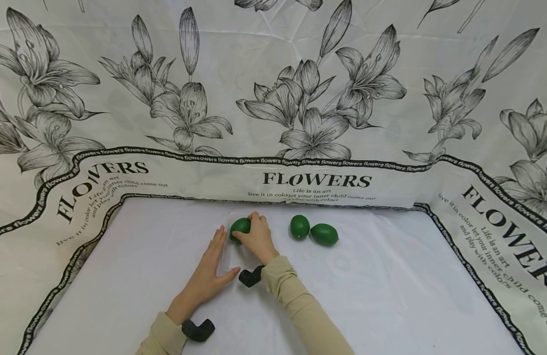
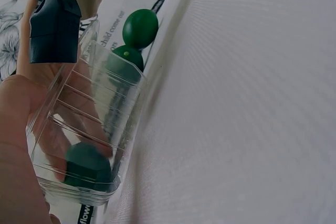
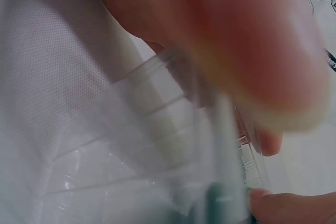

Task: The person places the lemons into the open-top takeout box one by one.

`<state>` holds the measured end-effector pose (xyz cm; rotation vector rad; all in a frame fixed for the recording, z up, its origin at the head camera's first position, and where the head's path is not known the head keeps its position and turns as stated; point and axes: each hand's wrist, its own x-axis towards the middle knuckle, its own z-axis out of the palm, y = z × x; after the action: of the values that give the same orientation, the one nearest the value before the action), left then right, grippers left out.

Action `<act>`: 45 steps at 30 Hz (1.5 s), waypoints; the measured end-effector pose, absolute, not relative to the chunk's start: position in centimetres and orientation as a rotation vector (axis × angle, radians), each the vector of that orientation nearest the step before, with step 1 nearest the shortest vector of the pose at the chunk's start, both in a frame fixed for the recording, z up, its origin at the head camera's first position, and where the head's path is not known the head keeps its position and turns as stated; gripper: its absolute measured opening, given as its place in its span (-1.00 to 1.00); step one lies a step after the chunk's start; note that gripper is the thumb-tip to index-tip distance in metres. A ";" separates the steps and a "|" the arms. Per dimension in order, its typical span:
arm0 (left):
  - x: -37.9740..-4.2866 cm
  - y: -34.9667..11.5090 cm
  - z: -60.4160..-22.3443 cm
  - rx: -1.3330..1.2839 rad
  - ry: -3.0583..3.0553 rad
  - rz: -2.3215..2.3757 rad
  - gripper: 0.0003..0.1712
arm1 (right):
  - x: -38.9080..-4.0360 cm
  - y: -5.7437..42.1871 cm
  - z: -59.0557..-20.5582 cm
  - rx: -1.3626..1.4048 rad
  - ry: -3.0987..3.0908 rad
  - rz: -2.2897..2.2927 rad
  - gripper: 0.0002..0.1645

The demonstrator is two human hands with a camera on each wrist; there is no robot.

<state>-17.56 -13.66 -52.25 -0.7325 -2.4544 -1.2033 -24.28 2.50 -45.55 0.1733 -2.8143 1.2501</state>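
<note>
A clear plastic container [image 1: 225, 259] lies on the white table, its long side running away from me. My right hand [image 1: 259, 237] holds a green lime [image 1: 239, 228] between thumb and fingers at the container's far end. Through the see-through wall, the left wrist view shows this lime [image 2: 84, 161] low inside the container. My left hand [image 1: 206, 271] lies along the container's left side with its fingers straight and thumb spread toward the near end. In the right wrist view a blurred thumb [image 3: 252, 51] covers much of the scene.
To the right of the container, two more green limes, one rounder-looking [image 1: 300, 227] and one lying lengthwise [image 1: 324, 234], sit side by side on the table [image 1: 388, 286]. A flower-printed cloth [image 1: 229, 179] rises behind the table and along both sides.
</note>
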 end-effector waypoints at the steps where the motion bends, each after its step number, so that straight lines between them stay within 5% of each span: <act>1: -17.6 -13.7 -52.3 -0.732 -2.455 -1.203 0.09 | -24.3 2.5 -45.5 0.170 -2.815 1.255 -0.32; 30: -17.5 -13.5 -52.2 -0.700 -2.465 -1.236 0.17 | -23.2 3.8 -41.8 0.247 -2.923 1.167 -0.27; 45: -17.5 -13.7 -52.2 -0.704 -2.486 -1.221 0.14 | -22.7 8.1 -38.7 0.486 -2.663 1.452 -0.66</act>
<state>-17.47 -13.67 -52.16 -0.7040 -2.4857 -1.2213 -22.69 8.06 -38.66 0.4864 -2.6625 1.4519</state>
